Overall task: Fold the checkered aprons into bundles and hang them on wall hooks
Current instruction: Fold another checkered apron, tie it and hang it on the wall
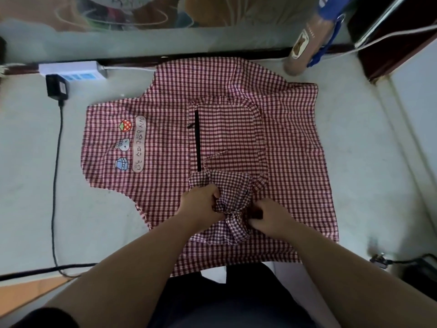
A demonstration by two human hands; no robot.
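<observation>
A red and white checkered apron [165,147] lies spread flat on the pale table [30,174], its bib with cartoon patches to the left and a zipped pocket in the middle. Near its front edge, checkered straps are gathered into a bunched knot [230,197]. My left hand [201,204] grips the left side of this bunch. My right hand [267,216] pinches the right side of it, fingers curled into the fabric. Both forearms reach in from the bottom of the view.
A white power strip [73,71] with a black adapter [56,86] sits at the back left; its cable [55,185] runs down the table's left side. A brown bundle with a blue strap [305,43] stands at the back right. Another plug [380,260] lies front right.
</observation>
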